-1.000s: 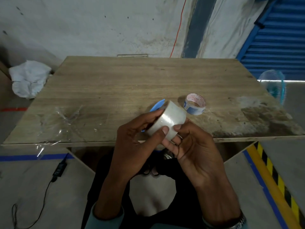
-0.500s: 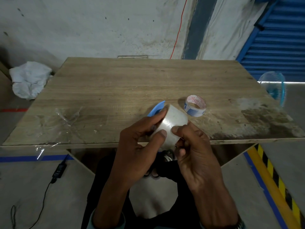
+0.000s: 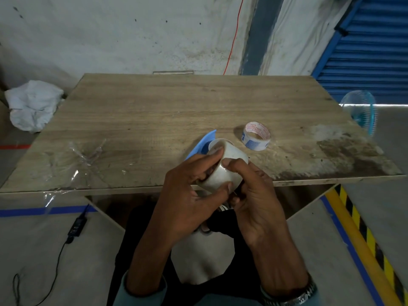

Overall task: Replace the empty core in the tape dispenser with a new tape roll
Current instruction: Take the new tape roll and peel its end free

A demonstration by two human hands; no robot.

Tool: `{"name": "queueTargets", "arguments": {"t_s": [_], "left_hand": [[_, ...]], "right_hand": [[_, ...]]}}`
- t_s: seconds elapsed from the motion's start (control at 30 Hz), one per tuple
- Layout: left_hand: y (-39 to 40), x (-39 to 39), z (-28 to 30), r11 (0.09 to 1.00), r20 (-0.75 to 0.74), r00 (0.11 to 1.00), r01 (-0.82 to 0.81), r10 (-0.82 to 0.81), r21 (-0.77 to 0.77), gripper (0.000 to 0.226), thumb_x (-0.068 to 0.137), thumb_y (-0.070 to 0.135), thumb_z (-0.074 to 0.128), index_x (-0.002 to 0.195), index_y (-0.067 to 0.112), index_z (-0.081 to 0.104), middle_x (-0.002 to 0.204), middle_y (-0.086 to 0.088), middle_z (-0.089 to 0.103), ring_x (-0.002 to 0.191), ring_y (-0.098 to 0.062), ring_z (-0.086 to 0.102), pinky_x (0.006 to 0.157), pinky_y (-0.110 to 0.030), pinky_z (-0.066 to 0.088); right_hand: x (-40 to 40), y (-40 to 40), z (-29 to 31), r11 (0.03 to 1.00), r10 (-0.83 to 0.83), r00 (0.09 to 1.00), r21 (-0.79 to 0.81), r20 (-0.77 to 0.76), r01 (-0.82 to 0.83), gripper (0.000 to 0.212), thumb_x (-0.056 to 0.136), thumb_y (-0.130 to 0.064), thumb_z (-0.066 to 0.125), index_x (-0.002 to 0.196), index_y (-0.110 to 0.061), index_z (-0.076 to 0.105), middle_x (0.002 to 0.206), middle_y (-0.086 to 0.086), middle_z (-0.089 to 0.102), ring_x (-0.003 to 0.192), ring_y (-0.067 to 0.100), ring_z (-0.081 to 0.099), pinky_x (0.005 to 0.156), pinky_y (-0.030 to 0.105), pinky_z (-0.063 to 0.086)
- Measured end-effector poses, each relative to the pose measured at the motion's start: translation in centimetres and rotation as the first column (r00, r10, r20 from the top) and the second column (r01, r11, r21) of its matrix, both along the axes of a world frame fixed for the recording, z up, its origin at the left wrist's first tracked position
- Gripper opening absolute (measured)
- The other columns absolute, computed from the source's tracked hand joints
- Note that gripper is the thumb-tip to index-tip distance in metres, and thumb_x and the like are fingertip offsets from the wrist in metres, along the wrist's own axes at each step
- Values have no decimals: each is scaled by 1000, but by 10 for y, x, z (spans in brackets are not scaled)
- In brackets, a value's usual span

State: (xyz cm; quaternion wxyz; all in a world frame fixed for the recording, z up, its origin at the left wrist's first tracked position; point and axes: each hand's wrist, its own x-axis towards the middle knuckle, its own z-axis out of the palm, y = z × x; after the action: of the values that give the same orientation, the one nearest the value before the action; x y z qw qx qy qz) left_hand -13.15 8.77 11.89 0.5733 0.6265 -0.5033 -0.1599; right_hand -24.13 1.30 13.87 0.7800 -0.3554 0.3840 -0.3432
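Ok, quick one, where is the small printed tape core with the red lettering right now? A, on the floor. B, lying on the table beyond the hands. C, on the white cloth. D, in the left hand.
B: the printed core lies alone on the wooden table, while both hands hold the clear tape roll.

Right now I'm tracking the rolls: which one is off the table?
The plain white tape roll, gripped by both hands; the printed roll lies flat on the table.
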Motion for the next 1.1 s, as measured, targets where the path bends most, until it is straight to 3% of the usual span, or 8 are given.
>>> {"name": "queueTargets", "arguments": {"t_s": [0.2,0.37,0.47,0.63,0.8,0.9,1.0,1.1], "left_hand": [[-1,2,-3,999,-26,1000,-14,14,29,61,83,6,88,140,20,69,115,7,76,104,-9,76,89,-14,56],[-3,3,6,994,-445,890,-104,100,16,18,88,27,77,104,22,82,100,-1,84,94,-18,81,82,-31,62],[-3,-1,16,998,-668,742,-54,57,26,24,85,39,69,90,22,85,95,-9,84,91,-25,82,81,-35,65],[-4,-1,16,999,-778,628,-17,37,34,31,89,35,74,104,10,83,110,-19,81,108,-39,78,90,-45,63],[-5,-10,25,998,-884,463,-5,-60,-70,10,79,18,78,78,24,87,101,-2,84,99,-18,81,70,-26,64],[-6,-7,26,992,-965,247,-73,-85,-106,23,84,19,69,101,10,81,119,-16,80,105,-27,80,64,-27,65],[-6,-2,28,986,-989,65,-92,-131,-137,44,89,23,64,127,1,68,129,-19,75,113,-30,77,61,-27,65],[-6,-3,23,977,-982,19,-102,-187,-188,70,79,24,87,139,1,61,139,-20,70,115,-28,76,60,-25,65]], "right_hand": [[-1,-3,-6,998,3,1000,-59,-14,-4,18,87,-17,72,102,-15,83,112,32,75,90,37,70,83,53,50],[-9,-11,-4,930,51,998,-362,-34,-60,31,92,6,63,102,-18,81,77,-1,78,66,5,70,55,17,51],[-8,-11,-7,861,75,994,-498,-80,-106,34,87,0,65,110,-20,80,90,1,82,80,8,74,67,20,56],[-4,-5,-8,859,122,992,-496,-40,-126,24,90,-20,83,111,-33,81,107,8,83,101,28,80,86,40,64],[-1,-9,-11,857,87,996,-508,-22,-86,34,86,-27,87,119,-26,77,115,8,80,106,28,78,89,44,64],[-4,-14,-14,837,90,996,-541,-18,-85,42,80,-25,90,118,-28,75,127,4,74,114,32,73,92,51,63],[-8,-16,-15,806,109,993,-581,-38,-111,45,80,-14,92,119,-27,74,129,-2,72,108,21,75,87,40,63],[-7,-13,-14,766,107,993,-633,-49,-114,58,73,-11,92,125,-26,70,123,-12,75,106,8,75,83,24,59]]}}
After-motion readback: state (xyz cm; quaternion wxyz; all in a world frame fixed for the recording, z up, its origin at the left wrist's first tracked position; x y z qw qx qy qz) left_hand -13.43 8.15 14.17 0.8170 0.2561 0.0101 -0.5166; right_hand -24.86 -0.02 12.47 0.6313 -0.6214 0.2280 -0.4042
